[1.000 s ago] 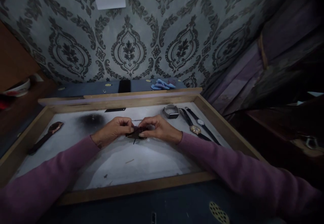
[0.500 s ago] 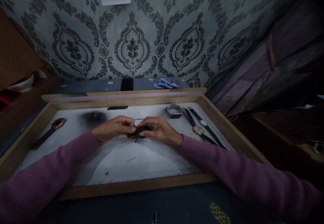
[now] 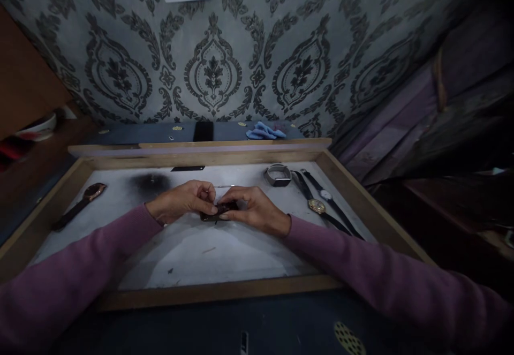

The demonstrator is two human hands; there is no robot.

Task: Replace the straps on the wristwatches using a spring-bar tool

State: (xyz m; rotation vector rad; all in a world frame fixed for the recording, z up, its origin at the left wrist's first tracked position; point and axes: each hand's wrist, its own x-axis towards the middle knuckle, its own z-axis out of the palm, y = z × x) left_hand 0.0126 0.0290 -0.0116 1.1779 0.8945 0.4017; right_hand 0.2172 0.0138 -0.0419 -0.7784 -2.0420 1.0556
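Note:
Over the middle of the white-bottomed wooden tray [image 3: 209, 301], both hands meet at a small, dark reddish-brown strap-like piece [image 3: 209, 216]. My right hand [image 3: 257, 210] pinches it between thumb and fingers from the right. At its left end, my left hand [image 3: 187, 201] has its thumb and forefinger closed against the piece, the other fingers curled. The fingers cover much of it, so its full shape is hidden. A thin metal rod-like tool [image 3: 224, 186] lies just behind the fingertips.
A brown-strapped watch [image 3: 94, 190] lies at the tray's left. To the right are a grey-banded watch [image 3: 278, 175], a gold-cased watch [image 3: 316, 205] and a white-dialled watch [image 3: 325, 195]. A black flat strip [image 3: 188, 168] lies at the back; a blue cloth [image 3: 265, 130] sits beyond the rim.
The view has shifted slightly. My left thumb and fingers have moved a little on the dark piece, which now looks flatter. My right hand keeps its grip.

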